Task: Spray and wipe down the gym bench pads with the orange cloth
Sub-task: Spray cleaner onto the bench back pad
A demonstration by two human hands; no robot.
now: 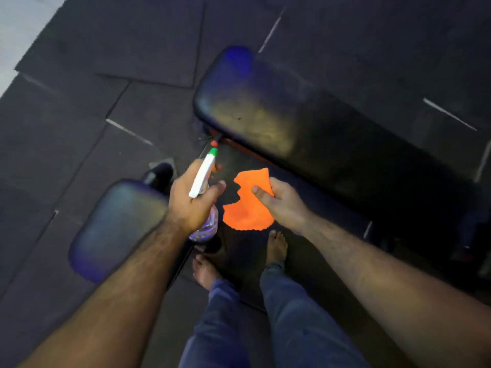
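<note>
Head view. A spray bottle [203, 181] is held in the left hand [190, 201], whose fingers [219, 185] are closed round the neck below the white trigger head; the green and red nozzle is pointed away from the person, toward the near corner of the long bench pad [305, 128]. The clear lower body of the bottle is seen below the hand, and its contents cannot be made out. An orange cloth [248, 205] is gripped in the right hand [283, 204], with the thumb laid across its top face and the other fingers hidden beneath it; the cloth is held in the air, just beside the bottle and apart from both pads, with its scalloped edge hanging free. The long bench pad, black and faintly glossy, runs from the upper middle of the frame toward the right edge. A smaller seat pad [117, 229] lies at the lower left, partly covered by the left forearm. A red frame part [239, 147] shows under the near edge of the long pad. Two bare feet [276, 248] and blue trouser legs stand on the dark tiled floor [79, 102] between the pads.
</note>
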